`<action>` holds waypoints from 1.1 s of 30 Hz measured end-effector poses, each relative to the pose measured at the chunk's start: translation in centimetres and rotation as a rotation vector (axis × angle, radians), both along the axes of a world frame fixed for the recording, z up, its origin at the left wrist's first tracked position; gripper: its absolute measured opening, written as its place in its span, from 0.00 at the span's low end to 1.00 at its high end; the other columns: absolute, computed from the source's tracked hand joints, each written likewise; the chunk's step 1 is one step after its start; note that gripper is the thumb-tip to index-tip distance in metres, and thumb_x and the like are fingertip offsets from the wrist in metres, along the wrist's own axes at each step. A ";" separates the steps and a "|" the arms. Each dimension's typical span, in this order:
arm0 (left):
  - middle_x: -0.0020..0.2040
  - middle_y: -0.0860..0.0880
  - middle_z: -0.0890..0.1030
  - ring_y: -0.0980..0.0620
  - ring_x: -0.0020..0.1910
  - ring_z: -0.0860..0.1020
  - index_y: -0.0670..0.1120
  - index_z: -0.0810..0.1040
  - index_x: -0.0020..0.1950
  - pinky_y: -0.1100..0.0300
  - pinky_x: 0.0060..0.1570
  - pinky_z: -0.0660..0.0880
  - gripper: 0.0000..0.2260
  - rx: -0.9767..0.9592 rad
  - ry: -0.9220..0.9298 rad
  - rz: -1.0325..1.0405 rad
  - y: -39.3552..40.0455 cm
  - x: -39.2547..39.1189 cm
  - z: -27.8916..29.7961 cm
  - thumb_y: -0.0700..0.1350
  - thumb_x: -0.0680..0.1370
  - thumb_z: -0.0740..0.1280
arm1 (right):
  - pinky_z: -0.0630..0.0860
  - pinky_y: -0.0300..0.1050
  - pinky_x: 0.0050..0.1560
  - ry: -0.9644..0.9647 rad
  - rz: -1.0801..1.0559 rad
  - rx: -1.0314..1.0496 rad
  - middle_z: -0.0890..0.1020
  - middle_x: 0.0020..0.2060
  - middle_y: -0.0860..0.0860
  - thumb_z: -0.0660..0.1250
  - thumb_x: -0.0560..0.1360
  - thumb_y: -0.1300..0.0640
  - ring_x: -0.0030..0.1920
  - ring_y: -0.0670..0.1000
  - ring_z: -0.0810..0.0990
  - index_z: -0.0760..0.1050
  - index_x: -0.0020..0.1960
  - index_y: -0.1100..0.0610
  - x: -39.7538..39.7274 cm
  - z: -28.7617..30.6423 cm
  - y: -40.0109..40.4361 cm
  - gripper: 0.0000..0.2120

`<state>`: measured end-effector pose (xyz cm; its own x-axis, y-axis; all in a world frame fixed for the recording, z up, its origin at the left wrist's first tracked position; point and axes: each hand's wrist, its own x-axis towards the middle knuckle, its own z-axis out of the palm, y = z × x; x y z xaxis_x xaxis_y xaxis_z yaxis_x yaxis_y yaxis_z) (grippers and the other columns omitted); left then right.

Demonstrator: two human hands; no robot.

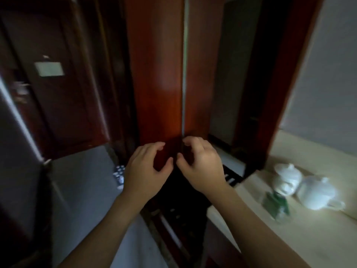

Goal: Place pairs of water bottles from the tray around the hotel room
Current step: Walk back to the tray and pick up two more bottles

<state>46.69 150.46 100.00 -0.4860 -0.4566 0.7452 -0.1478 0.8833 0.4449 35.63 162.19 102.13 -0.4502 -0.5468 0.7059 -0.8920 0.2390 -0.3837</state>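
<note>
Several water bottles [119, 176] stand grouped on the grey floor at the left, seen from above by their caps; my left hand partly hides them and no tray can be made out. My left hand [146, 169] and my right hand [201, 165] are held out side by side in front of a reddish wooden panel [160, 84]. Both hands are empty, fingers curled and apart, thumbs almost touching each other. The view is blurred.
A pale counter [318, 238] at the right carries a white teapot [316, 192], a white lidded cup [287, 175] and a glass with green packets [278, 206]. A dark slatted rack [179, 207] lies below my hands. A dark door [58, 103] stands at the left.
</note>
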 end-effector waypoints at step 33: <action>0.52 0.55 0.79 0.55 0.52 0.77 0.48 0.79 0.57 0.73 0.51 0.67 0.21 0.169 -0.094 0.451 -49.5 4.0 -1.5 0.58 0.69 0.67 | 0.71 0.39 0.45 -0.202 0.494 0.149 0.81 0.53 0.46 0.69 0.74 0.52 0.48 0.43 0.75 0.75 0.62 0.54 -6.5 -4.6 -55.6 0.17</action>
